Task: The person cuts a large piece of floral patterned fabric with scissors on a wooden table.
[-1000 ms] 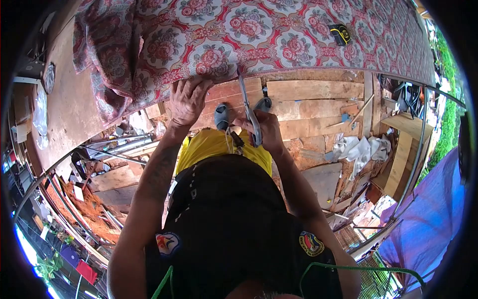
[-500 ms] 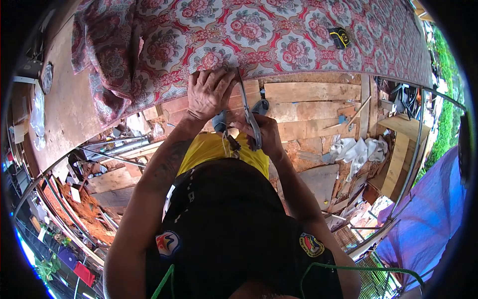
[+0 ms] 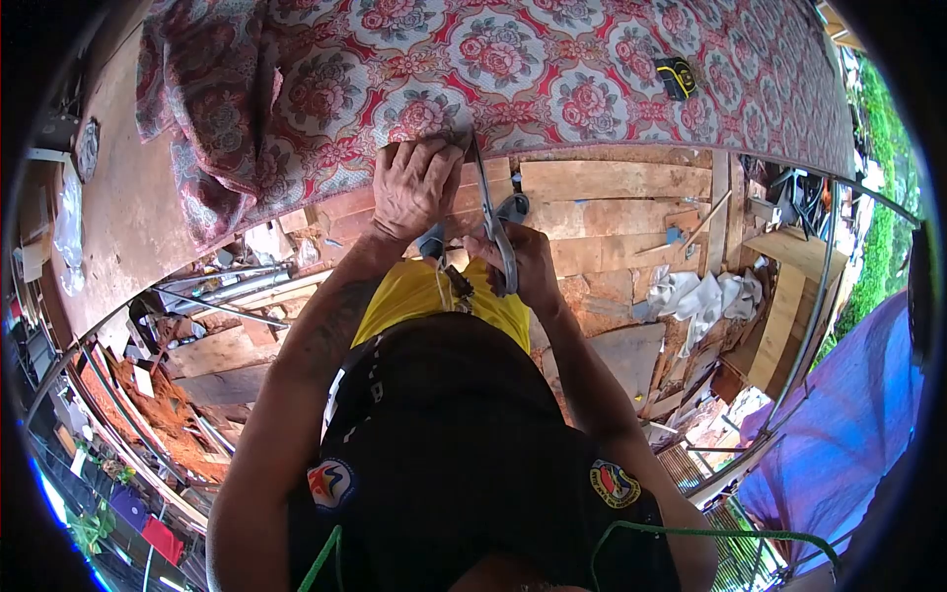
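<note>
A red and grey floral fabric (image 3: pixel 503 59) lies across the table at the top of the view. My left hand (image 3: pixel 416 185) grips the fabric's near edge, its fingers curled over it. Just to the right, my right hand (image 3: pixel 520 264) is closed round the handles of large metal scissors (image 3: pixel 490 207). The blades point away from me, their tips at the fabric edge beside my left hand. Farther right on the fabric rests a black and yellow tape measure (image 3: pixel 677 78).
Bare brown tabletop (image 3: pixel 128 217) shows at the left, with a plastic bag (image 3: pixel 69 227) on it. Wooden boards (image 3: pixel 617 181) cover the ground below. White cloth (image 3: pixel 702 301) and a wooden box (image 3: pixel 789 316) lie to the right, near a blue tarp (image 3: pixel 848 424).
The view has shifted very slightly. Both hands, the scissors and the fabric hold nearly the same places relative to each other.
</note>
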`<control>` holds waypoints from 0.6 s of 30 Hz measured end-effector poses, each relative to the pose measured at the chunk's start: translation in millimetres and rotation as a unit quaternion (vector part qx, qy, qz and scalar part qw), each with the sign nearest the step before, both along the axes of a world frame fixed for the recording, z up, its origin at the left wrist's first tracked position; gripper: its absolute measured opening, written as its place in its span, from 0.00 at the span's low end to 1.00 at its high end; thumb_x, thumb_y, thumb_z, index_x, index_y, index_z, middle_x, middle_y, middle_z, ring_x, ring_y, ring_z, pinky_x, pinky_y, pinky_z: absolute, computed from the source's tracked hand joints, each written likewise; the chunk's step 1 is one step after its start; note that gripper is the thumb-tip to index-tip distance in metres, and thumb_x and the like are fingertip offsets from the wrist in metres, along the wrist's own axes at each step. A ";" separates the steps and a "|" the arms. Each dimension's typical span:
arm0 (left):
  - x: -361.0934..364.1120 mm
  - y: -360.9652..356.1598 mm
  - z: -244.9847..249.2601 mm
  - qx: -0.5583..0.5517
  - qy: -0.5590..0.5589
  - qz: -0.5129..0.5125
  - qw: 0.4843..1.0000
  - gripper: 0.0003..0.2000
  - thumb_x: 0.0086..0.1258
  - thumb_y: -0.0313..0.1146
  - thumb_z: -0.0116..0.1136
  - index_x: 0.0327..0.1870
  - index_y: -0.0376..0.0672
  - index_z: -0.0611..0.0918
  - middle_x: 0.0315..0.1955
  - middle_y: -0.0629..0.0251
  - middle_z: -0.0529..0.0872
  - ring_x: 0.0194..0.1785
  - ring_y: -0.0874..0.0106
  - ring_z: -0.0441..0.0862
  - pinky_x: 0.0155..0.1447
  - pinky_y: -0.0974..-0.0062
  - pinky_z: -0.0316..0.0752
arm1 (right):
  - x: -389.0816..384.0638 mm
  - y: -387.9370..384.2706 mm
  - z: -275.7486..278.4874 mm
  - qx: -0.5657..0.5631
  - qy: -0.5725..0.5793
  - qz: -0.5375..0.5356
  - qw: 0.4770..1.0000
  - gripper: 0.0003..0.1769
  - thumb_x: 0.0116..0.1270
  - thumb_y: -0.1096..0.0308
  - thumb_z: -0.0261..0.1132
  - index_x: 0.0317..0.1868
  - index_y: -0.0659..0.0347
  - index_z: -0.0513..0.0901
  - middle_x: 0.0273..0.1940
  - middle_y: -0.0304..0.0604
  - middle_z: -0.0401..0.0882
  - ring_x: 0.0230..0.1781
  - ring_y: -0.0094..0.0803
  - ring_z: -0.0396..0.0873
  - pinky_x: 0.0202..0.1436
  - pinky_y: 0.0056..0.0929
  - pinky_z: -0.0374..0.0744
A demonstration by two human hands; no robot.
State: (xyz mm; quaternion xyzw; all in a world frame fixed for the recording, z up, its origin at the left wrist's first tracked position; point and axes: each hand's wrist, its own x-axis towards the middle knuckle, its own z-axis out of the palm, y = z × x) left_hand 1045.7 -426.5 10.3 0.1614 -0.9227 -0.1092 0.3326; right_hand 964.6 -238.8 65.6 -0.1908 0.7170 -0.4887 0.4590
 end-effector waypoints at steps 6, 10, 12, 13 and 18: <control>0.9 0.5 2.8 -0.014 0.007 -0.011 1.000 0.16 0.62 0.32 0.69 0.51 0.49 0.81 0.43 0.70 0.82 0.43 0.67 0.80 0.48 0.63 0.70 | -13.6 -24.5 8.3 -0.003 -0.038 -0.003 0.999 0.21 0.65 0.53 0.77 0.38 0.66 0.87 0.21 0.35 0.79 0.20 0.17 0.73 0.23 0.24 0.69; 0.2 2.8 6.1 -0.005 0.007 -0.012 1.000 0.14 0.63 0.30 0.70 0.49 0.48 0.82 0.42 0.69 0.83 0.40 0.67 0.81 0.47 0.64 0.70 | -15.7 -23.1 -2.1 0.029 0.003 0.021 0.999 0.19 0.67 0.55 0.76 0.38 0.66 0.88 0.21 0.35 0.79 0.19 0.18 0.74 0.22 0.24 0.70; 0.0 3.7 5.2 -0.002 0.005 -0.009 1.000 0.14 0.63 0.30 0.70 0.48 0.48 0.82 0.42 0.69 0.83 0.40 0.67 0.81 0.47 0.64 0.70 | -15.6 -20.3 -9.8 0.010 0.017 0.026 0.999 0.19 0.67 0.56 0.76 0.38 0.66 0.88 0.21 0.35 0.79 0.20 0.17 0.75 0.22 0.24 0.71; -0.3 4.3 4.9 -0.001 0.002 -0.006 1.000 0.14 0.63 0.30 0.70 0.48 0.48 0.82 0.42 0.69 0.83 0.40 0.67 0.81 0.47 0.65 0.70 | -14.9 -18.4 -16.4 -0.057 0.089 0.044 0.993 0.18 0.67 0.56 0.76 0.37 0.66 0.88 0.21 0.36 0.79 0.18 0.19 0.76 0.21 0.24 0.72; -0.4 3.4 0.9 -0.007 -0.006 -0.003 1.000 0.13 0.63 0.30 0.70 0.48 0.48 0.82 0.41 0.70 0.84 0.41 0.67 0.81 0.47 0.65 0.70 | -10.5 -14.6 -19.1 -0.034 0.016 0.021 0.999 0.17 0.67 0.58 0.75 0.40 0.67 0.88 0.23 0.38 0.81 0.18 0.20 0.78 0.21 0.25 0.75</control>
